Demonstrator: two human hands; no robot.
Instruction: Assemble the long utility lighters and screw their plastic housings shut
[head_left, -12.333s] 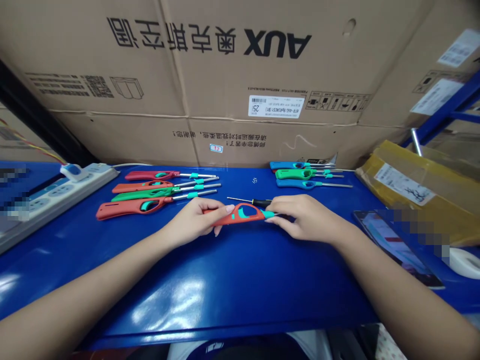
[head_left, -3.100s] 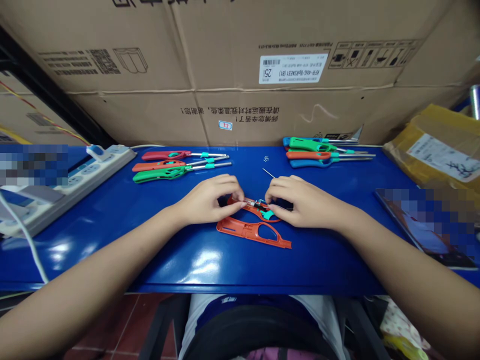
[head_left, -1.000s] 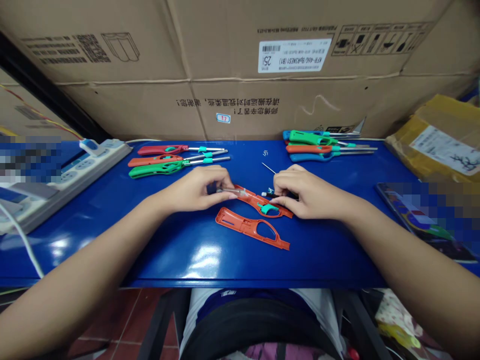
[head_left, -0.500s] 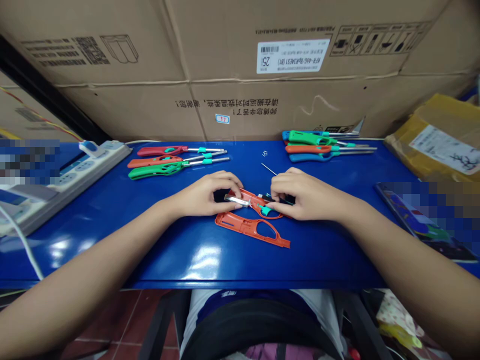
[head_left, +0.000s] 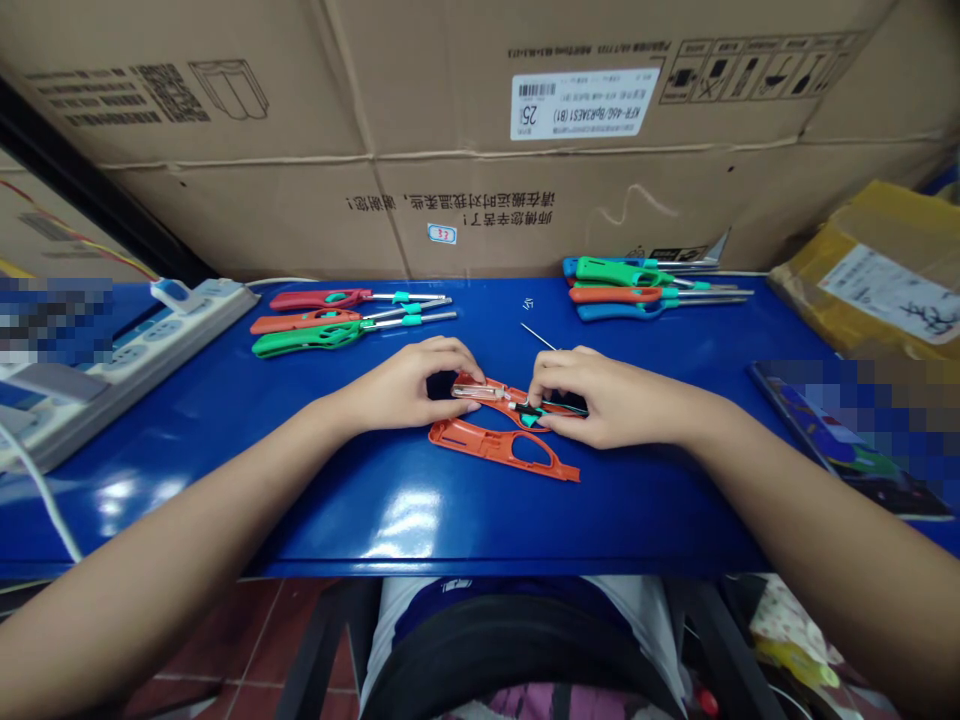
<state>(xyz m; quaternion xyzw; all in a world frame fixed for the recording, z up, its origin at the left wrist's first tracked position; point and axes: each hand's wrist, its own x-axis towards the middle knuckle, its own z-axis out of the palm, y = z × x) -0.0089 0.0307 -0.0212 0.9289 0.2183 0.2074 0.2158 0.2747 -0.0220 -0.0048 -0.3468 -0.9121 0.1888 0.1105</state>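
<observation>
My left hand (head_left: 409,385) is closed, thumb and fingers pinching a clear fuel tank (head_left: 477,392) at the left end of an orange lighter shell half (head_left: 498,405). My right hand (head_left: 600,395) is closed in a pinch on a small black part (head_left: 523,409) over the middle of that shell. Partly under it shows the green trigger (head_left: 531,420). The shell's right end is mostly hidden by my right hand. Nearer to me, the other orange shell half (head_left: 491,445) lies on the table, inner side up. A thin metal rod (head_left: 537,334) sticks out beyond my right hand.
Several assembled lighters lie in two groups at the back: a left group (head_left: 311,325) and a right group (head_left: 619,295). A power strip (head_left: 172,335) stands on the left. On the right are a taped yellow package (head_left: 847,260) and a dark tablet-like panel (head_left: 810,430). A cardboard box (head_left: 450,120) backs the blue table (head_left: 337,500).
The fuel tank, tilted across the shell before, now lies in line with it. My right hand has shifted slightly left, bringing the black part over the green trigger.
</observation>
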